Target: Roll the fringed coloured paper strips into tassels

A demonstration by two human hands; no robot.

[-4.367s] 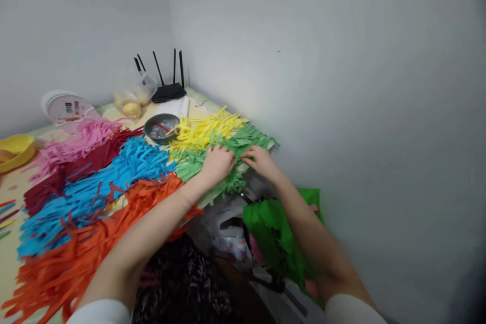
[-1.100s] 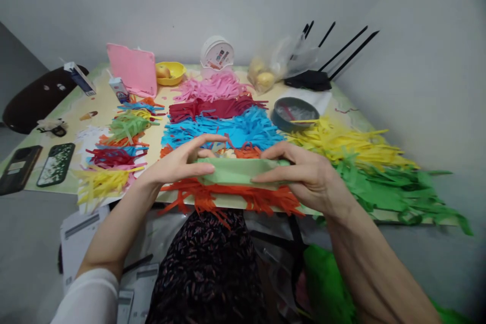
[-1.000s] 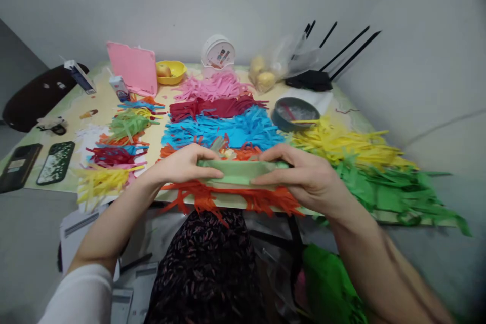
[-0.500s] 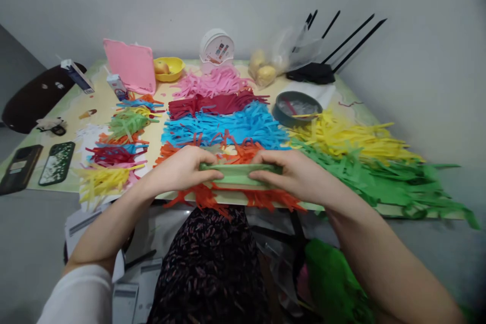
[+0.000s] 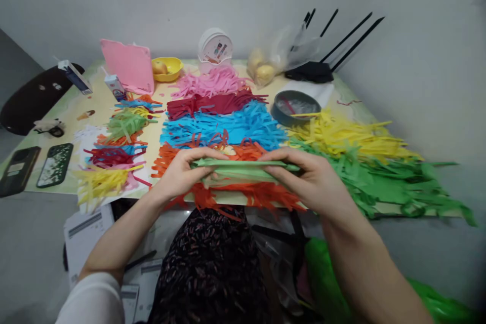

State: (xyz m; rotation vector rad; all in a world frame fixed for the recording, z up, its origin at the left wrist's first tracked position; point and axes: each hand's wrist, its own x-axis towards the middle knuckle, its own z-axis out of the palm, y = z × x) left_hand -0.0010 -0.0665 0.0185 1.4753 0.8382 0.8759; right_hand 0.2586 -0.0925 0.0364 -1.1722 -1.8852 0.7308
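Note:
Between my two hands is a folded strip of light green paper [image 5: 239, 173], held level above the near edge of the table. My left hand [image 5: 187, 171] pinches its left end, thumb below and fingers on top. At the right end, my right hand [image 5: 304, 174] grips the paper the same way. Fringed orange paper [image 5: 165, 158] lies under and around the strip, partly hidden by my hands. Just beyond it are fringed blue paper [image 5: 224, 126], dark red paper [image 5: 216, 105] and pink paper [image 5: 212, 81] in rows.
Yellow fringe [image 5: 353, 136] and green fringe [image 5: 387, 179] spread to the right, near a round grey tin [image 5: 295, 107]. Small multicoloured fringe bundles [image 5: 127, 124] lie left, beside two phones [image 5: 55, 164]. A pink tablet case [image 5: 127, 66], yellow bowl [image 5: 170, 68] and black router [image 5: 311, 72] stand at the back.
My hands have moved apart, the right one shifting right toward the strip's end. The green strip now shows more of its length and its folded upper edge.

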